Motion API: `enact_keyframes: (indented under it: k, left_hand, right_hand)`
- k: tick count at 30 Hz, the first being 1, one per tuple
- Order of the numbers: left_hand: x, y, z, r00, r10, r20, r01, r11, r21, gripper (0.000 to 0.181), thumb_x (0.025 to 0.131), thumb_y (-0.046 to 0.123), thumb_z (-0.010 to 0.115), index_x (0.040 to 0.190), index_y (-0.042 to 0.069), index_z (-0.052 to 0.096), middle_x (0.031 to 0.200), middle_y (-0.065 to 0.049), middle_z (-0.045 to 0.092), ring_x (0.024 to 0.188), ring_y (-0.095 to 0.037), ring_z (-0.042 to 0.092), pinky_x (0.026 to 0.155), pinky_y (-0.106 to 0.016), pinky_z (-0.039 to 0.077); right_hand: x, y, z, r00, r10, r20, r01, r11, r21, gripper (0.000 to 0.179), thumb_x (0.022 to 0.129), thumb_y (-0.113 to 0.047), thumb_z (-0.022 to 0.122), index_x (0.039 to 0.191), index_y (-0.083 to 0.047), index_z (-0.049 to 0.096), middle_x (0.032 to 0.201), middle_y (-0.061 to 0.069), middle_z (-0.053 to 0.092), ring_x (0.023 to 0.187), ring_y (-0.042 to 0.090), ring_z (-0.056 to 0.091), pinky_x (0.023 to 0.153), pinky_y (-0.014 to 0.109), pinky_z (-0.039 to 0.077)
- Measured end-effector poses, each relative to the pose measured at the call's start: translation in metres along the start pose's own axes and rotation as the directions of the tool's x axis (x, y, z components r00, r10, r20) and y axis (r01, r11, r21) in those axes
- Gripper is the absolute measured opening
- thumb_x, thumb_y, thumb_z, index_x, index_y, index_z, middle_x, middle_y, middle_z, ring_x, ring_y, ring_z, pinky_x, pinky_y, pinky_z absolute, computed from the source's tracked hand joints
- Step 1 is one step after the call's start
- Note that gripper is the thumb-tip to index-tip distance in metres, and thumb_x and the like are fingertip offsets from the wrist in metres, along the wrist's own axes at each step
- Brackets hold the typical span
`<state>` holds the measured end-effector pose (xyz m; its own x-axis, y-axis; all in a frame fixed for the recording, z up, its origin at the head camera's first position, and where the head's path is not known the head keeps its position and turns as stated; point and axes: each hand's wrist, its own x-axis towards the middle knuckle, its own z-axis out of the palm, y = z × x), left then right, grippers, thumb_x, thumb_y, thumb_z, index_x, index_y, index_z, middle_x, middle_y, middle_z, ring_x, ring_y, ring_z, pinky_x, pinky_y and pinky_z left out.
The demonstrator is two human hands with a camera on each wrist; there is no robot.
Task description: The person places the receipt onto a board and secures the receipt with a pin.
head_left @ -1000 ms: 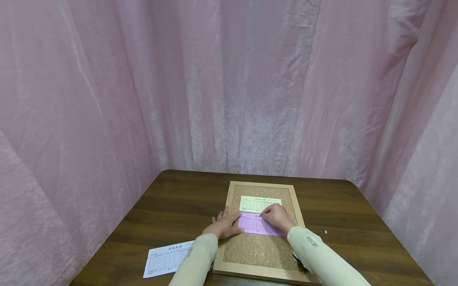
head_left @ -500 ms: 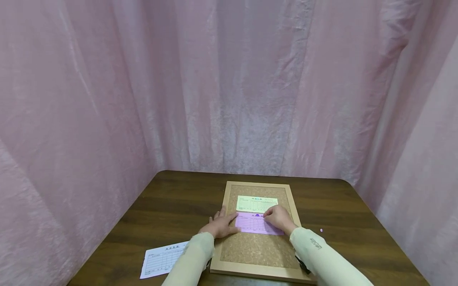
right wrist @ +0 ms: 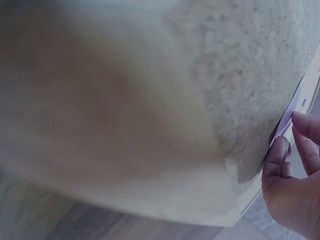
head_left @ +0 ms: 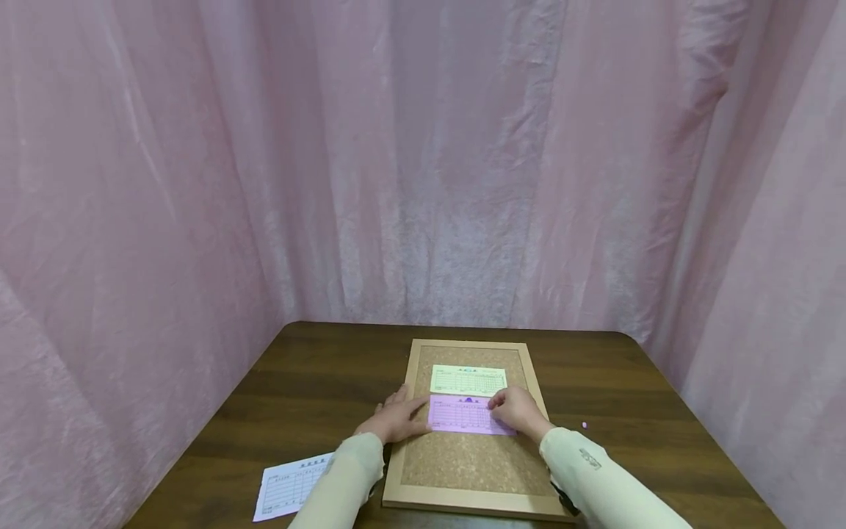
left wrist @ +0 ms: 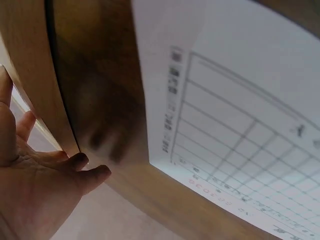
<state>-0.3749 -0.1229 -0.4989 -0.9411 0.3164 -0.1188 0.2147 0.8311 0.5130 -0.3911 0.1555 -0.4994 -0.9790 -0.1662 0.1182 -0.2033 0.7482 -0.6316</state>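
Observation:
A purple printed form (head_left: pixel 463 417) lies on a wood-framed corkboard (head_left: pixel 476 466), just below a light green form (head_left: pixel 465 380). A small dark purple pin (head_left: pixel 469 400) shows at the purple form's top edge. My left hand (head_left: pixel 393 419) rests spread over the board's left frame, its thumb and index finger by the form's left edge; the left wrist view also shows the hand (left wrist: pixel 40 185). My right hand (head_left: pixel 518 411) rests over the form's right part with fingers loosely bent. In the right wrist view, the right hand (right wrist: pixel 295 175) has thumb and fingertips apart near the purple paper.
A white printed form (head_left: pixel 287 486) lies on the dark wooden table (head_left: pixel 344 367) at the left, partly behind the left sleeve. Right of the board sits a small pink object (head_left: pixel 584 425). Pink curtains (head_left: pixel 423 162) hang around the table.
My right hand has drawn slightly away from the purple pin, leaving it in view on the form. The left hand keeps its place on the board. The head view has shifted slightly.

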Motion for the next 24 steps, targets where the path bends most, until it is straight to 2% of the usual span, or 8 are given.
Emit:
enact_keyframes:
  k: [6,18,24]
  left_hand:
    - [-0.004,-0.004,-0.004,1.0,-0.005,-0.015,0.006,1.0,0.031,0.069,0.09,0.045,0.071,0.146,0.012,0.05,0.159,-0.029,0.017,0.145,-0.049,0.016,0.111,-0.069,0.014]
    - [-0.019,-0.002,-0.014,1.0,0.016,-0.004,-0.016,0.999,0.043,0.067,0.093,0.039,0.07,0.148,0.011,0.047,0.158,-0.03,0.021,0.145,-0.049,0.015,0.112,-0.068,0.014]
    - [-0.022,-0.008,-0.016,1.0,0.003,-0.028,-0.002,0.999,0.052,0.067,0.093,0.038,0.07,0.148,0.01,0.046,0.157,-0.029,0.022,0.145,-0.048,0.016,0.111,-0.068,0.014]
  right_hand:
    - [-0.009,0.005,-0.007,0.999,-0.036,-0.011,0.036,0.999,-0.017,0.01,0.071,0.001,0.07,0.079,-0.005,0.073,0.079,0.0,0.063,0.074,0.016,0.054,0.066,0.033,0.046]
    - [-0.022,0.007,-0.019,1.0,-0.014,0.001,0.014,1.0,0.014,0.007,0.078,-0.002,0.073,0.085,-0.002,0.074,0.084,0.003,0.066,0.074,0.016,0.056,0.064,0.031,0.048]
    - [-0.025,0.008,-0.025,1.0,-0.02,0.014,0.02,1.0,-0.018,0.009,0.082,-0.007,0.074,0.091,-0.004,0.074,0.094,0.008,0.069,0.086,0.022,0.061,0.076,0.042,0.052]
